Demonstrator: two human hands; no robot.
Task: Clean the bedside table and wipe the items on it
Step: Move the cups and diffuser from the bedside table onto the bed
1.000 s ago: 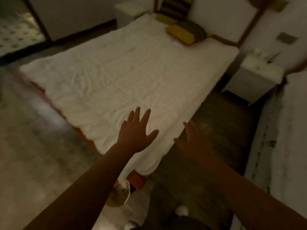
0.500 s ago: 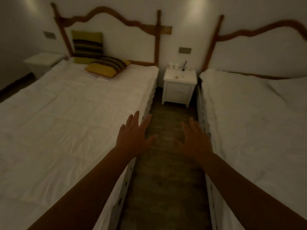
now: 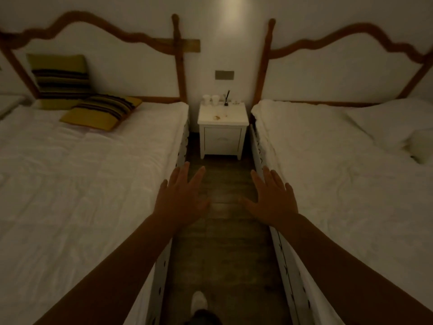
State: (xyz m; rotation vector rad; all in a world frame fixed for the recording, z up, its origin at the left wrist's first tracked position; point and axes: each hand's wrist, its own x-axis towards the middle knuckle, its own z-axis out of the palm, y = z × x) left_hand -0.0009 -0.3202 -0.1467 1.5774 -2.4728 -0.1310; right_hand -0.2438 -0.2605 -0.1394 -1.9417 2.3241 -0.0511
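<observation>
Two hands are out in front, low in the centre of the frame, both flat with fingers spread wide and holding nothing: the left hand (image 3: 181, 198) hangs over the edge of the left bed (image 3: 77, 174), the right hand (image 3: 274, 198) just beside the edge of the right bed (image 3: 339, 174). Two beds, then, one down each side, with a strip of dark wood floor (image 3: 222, 242) running up the middle between them. At the far end of that strip, upper centre of the frame, stands one white bedside table (image 3: 222, 134), well apart from both hands. On its top, along the back edge: two white cups (image 3: 210, 100) side by side, one dark upright item (image 3: 226, 98) just right of them, too small to identify, and some tiny bits at the back right corner. Brownish stains (image 3: 219, 116) mark the middle of the tabletop. Two striped cushions (image 3: 82, 95) sit in the upper left, one propped upright against the headboard, one lying tilted on the sheet. One white shoe (image 3: 198, 301) shows at the bottom centre, on the floor.
</observation>
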